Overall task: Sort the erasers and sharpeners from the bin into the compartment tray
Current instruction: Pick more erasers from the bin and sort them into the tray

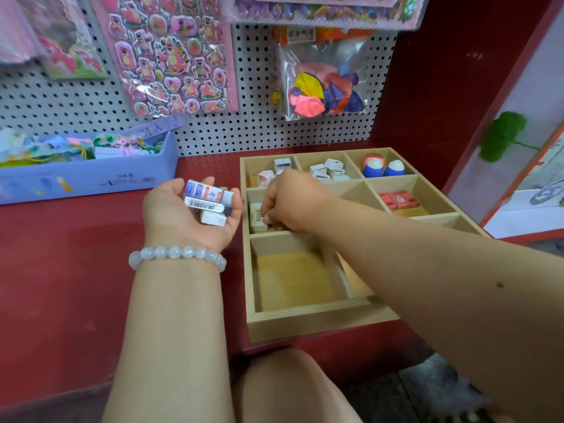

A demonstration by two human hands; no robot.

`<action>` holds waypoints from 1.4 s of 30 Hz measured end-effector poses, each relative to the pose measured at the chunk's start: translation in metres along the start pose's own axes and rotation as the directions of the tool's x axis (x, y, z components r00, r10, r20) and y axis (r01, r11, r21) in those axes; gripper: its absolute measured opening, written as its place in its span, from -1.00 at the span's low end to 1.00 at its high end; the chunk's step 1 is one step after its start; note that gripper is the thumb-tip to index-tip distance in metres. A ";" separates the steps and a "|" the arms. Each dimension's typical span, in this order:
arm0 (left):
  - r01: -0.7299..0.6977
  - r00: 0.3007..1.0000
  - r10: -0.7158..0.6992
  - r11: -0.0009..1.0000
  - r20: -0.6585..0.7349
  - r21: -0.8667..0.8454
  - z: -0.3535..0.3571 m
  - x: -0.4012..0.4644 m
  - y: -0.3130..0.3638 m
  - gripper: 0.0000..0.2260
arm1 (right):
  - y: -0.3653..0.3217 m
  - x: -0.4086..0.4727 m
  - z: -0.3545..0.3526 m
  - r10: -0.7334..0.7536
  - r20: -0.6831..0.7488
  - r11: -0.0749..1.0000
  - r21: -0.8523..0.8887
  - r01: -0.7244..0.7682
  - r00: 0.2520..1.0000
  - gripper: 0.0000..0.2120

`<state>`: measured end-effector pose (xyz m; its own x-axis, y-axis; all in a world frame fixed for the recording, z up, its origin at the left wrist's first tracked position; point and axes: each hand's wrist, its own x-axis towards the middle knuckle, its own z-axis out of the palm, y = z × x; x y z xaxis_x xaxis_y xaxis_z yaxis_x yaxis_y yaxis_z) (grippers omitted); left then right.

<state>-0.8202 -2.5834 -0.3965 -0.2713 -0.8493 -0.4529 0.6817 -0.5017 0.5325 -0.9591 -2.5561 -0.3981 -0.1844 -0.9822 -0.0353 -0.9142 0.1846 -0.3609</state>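
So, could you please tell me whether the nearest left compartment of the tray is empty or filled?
Empty: the nearest left compartment of the wooden tray shows only bare floor.

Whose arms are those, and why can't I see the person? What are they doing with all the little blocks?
The camera sits on the person's head and looks down, so you see only their arms. The left hand cups a few erasers, palm up. The right hand reaches into the wooden tray and seems to set an eraser in a middle box. Other boxes hold small white pieces, two blue egg-shaped ones and red ones. Everything rests on a red shelf.
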 end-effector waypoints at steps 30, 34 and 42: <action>0.092 0.936 -0.107 0.994 0.335 0.059 0.016 -0.010 -0.012 -0.34 | 0.019 -0.038 -0.054 -0.179 0.063 0.387 0.922 0.011 0.982 -0.81; -0.017 0.983 0.020 1.000 0.183 -0.016 0.008 -0.001 -0.002 -0.42 | 0.035 -0.050 -0.055 -0.197 0.113 0.309 0.950 -0.048 0.974 -0.76; -0.055 0.987 0.061 0.997 0.146 -0.047 0.006 -0.005 -0.006 -0.52 | 0.019 -0.076 -0.042 -0.078 0.153 0.778 0.627 -0.036 0.985 -0.82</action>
<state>-0.8272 -2.5768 -0.3927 -0.3254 -0.8932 -0.3104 0.7267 -0.4463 0.5222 -0.9776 -2.4769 -0.3634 -0.0555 -0.9872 -0.1493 -0.4781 0.1575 -0.8641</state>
